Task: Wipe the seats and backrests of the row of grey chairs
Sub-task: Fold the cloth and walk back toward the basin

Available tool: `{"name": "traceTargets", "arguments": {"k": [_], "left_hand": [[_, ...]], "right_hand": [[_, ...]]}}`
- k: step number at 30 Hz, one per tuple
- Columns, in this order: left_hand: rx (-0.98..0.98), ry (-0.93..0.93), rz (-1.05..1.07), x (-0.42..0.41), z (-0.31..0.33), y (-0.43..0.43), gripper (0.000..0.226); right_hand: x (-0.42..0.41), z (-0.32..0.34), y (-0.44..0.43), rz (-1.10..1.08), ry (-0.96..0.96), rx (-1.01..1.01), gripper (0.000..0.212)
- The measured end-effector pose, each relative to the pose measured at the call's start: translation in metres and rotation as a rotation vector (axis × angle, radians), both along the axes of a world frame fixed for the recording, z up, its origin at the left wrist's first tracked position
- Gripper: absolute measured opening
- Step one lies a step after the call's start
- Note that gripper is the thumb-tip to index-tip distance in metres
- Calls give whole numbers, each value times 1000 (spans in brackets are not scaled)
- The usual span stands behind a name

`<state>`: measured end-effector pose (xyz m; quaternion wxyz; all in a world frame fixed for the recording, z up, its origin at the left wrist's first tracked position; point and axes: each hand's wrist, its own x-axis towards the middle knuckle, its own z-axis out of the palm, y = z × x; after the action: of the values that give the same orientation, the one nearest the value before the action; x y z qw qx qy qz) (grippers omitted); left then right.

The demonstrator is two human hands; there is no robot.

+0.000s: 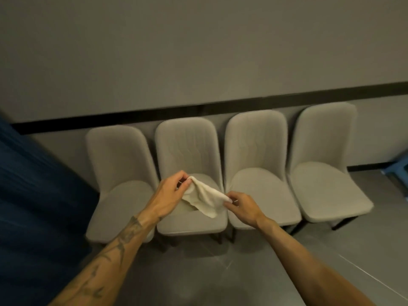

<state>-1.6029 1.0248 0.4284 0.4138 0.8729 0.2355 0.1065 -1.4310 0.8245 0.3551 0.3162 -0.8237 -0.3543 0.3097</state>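
Chairs (189,151) grey, padded; left hand (171,192), right hand (239,207) pinch cream cloth (205,198).

grey chairs (254,151), cream cloth (205,198), blue curtain (33,184)

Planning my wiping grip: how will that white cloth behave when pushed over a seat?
Probably floppy: the cloth sags between the left hand and right hand. Likely light, since fingertip pinches hold it. It may bunch when pushed; it already folds.

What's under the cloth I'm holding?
The grey seat of the second chair from the left, below the cloth pinched by left hand and right hand. The seat patch behind the cloth is hidden.
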Motion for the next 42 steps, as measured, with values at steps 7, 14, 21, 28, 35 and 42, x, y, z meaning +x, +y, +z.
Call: {"name": "traceTargets", "arguments": {"k": [7,14,21,28,35,42], "left_hand": [[-63,40,-52,159,-18,-74,17],[-124,10,-197,359,-27,-168,18],[-95,9,-390,532,-4,-289,22],[214,-21,-615,675,-4,-432,25],[487,11,-720,807,10,-562,26],[438,60,-772,961,2,-651,22]], "right_hand": [[140,28,-110,-212,-38,-25,15],[290,60,-222,-512,-72,-42,22],[426,85,-318,-748,-51,26,24],[579,86,-431,-612,-153,-4,21],[713,97,-556,-417,-164,-45,22],[852,94,-646,-441,-114,-1,24]]}}
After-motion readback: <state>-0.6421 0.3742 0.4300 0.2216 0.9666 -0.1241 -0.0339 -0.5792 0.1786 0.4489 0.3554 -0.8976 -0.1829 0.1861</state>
